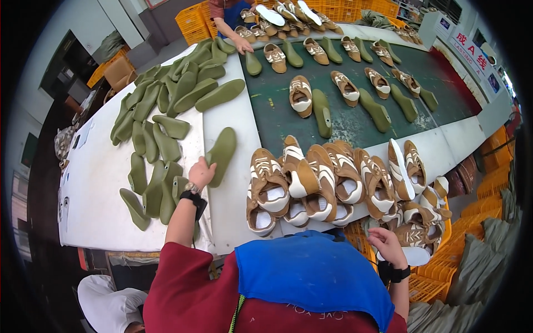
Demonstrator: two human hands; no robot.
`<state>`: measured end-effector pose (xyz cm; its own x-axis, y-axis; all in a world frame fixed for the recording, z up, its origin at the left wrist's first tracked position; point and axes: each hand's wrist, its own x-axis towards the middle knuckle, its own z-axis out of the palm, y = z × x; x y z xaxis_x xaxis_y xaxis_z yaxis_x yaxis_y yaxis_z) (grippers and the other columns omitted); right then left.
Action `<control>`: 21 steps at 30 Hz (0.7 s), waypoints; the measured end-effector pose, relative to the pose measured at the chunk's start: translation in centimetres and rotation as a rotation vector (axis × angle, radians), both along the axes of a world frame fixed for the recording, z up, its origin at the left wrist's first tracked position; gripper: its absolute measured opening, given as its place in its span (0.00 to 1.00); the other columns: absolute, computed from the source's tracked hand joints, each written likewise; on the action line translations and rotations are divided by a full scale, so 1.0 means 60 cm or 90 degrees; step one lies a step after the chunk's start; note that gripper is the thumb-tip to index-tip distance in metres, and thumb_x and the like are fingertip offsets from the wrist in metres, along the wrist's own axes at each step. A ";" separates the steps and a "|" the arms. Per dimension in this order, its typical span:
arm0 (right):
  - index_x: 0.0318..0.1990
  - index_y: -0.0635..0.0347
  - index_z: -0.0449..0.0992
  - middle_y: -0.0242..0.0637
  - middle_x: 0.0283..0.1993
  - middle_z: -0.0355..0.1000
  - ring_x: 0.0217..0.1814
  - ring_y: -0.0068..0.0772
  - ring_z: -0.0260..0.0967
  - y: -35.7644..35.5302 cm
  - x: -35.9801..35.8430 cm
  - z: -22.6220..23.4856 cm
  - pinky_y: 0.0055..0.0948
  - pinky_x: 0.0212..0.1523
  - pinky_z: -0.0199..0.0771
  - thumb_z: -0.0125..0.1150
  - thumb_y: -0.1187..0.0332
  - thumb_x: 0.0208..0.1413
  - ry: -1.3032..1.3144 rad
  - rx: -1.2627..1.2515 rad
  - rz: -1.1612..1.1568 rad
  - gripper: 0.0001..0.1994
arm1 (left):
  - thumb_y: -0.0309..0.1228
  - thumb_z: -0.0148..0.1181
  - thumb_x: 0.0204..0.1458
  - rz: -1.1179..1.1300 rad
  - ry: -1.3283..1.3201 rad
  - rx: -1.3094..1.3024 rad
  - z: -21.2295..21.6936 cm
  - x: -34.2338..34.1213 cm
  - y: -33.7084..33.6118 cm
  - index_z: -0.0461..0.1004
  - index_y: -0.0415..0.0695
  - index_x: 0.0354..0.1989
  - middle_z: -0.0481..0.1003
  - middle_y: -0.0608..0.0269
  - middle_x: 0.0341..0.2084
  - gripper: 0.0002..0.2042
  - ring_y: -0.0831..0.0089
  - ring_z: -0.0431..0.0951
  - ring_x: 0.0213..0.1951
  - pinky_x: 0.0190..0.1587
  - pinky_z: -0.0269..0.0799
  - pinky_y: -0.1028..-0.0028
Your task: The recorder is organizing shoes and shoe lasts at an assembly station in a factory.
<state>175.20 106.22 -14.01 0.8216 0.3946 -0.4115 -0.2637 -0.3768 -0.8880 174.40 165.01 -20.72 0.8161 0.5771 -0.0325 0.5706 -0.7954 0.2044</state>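
Observation:
My left hand (202, 172) grips the heel end of a green shoe last (222, 154) at the right edge of the white table. To its left lie several more green lasts (169, 191), heaped along the table. My right hand (387, 246) hovers by the basket of shoes at my right, its fingers loosely bent and apart, with nothing visible in them. Just below it is a white sole (413, 256). Brown-and-white sneakers (322, 183) stand stacked along the near ledge, between my two hands.
A green conveyor belt (266, 116) carries sneakers and lasts in two rows. Across it, a co-worker's hand (242, 44) touches a last (253, 64), beside piled shoes. Yellow crates (477, 222) and grey-green cloths (480, 266) fill the right side. A white sign (465, 53) stands beyond the belt.

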 end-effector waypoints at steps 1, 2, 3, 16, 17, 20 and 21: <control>0.44 0.67 0.71 0.30 0.32 0.70 0.33 0.17 0.66 -0.001 0.002 -0.007 0.18 0.37 0.68 0.56 0.76 0.52 0.000 0.003 0.003 0.12 | 0.46 0.55 0.46 -0.020 -0.007 -0.006 0.002 0.024 -0.005 0.66 0.35 0.36 0.74 0.38 0.28 0.22 0.45 0.75 0.33 0.38 0.70 0.55; 0.44 0.66 0.72 0.30 0.31 0.70 0.33 0.17 0.66 -0.004 0.003 -0.014 0.18 0.36 0.68 0.56 0.75 0.52 -0.015 -0.013 0.004 0.12 | 0.46 0.55 0.46 -0.026 -0.009 -0.014 0.003 0.056 -0.010 0.66 0.35 0.35 0.74 0.38 0.28 0.22 0.45 0.75 0.34 0.38 0.70 0.56; 0.44 0.66 0.72 0.30 0.31 0.70 0.33 0.17 0.66 -0.006 0.003 -0.020 0.19 0.36 0.67 0.56 0.75 0.51 -0.031 -0.030 0.006 0.12 | 0.46 0.55 0.46 -0.032 -0.012 -0.021 0.004 0.089 -0.015 0.67 0.35 0.34 0.74 0.39 0.28 0.22 0.45 0.75 0.34 0.38 0.70 0.56; 0.39 0.65 0.74 0.48 0.31 0.73 0.32 0.40 0.73 -0.199 -0.264 -0.273 0.33 0.34 0.71 0.55 0.70 0.49 0.060 -0.514 -0.013 0.11 | 0.30 0.43 0.50 -0.096 0.243 -0.244 -0.061 0.438 -0.152 0.43 0.38 0.59 0.75 0.43 0.34 0.28 0.57 0.78 0.26 0.25 0.74 0.62; 0.39 0.65 0.74 0.48 0.31 0.73 0.32 0.41 0.73 -0.197 -0.264 -0.270 0.33 0.34 0.71 0.55 0.70 0.49 0.046 -0.492 -0.029 0.11 | 0.29 0.42 0.50 -0.078 0.288 -0.297 -0.055 0.437 -0.176 0.43 0.34 0.57 0.75 0.43 0.31 0.26 0.58 0.78 0.23 0.21 0.74 0.65; 0.39 0.65 0.74 0.48 0.31 0.73 0.32 0.42 0.72 -0.191 -0.259 -0.265 0.33 0.33 0.70 0.55 0.70 0.49 0.013 -0.425 -0.070 0.11 | 0.33 0.53 0.47 -0.163 0.308 -0.252 -0.111 0.468 -0.175 0.45 0.32 0.53 0.75 0.44 0.25 0.29 0.61 0.78 0.23 0.22 0.74 0.67; 0.39 0.65 0.74 0.49 0.30 0.73 0.32 0.42 0.72 -0.186 -0.254 -0.263 0.34 0.33 0.70 0.55 0.70 0.49 0.002 -0.403 -0.078 0.11 | 0.36 0.57 0.46 -0.226 0.367 -0.194 -0.123 0.476 -0.163 0.47 0.33 0.52 0.76 0.46 0.25 0.32 0.63 0.78 0.24 0.25 0.75 0.67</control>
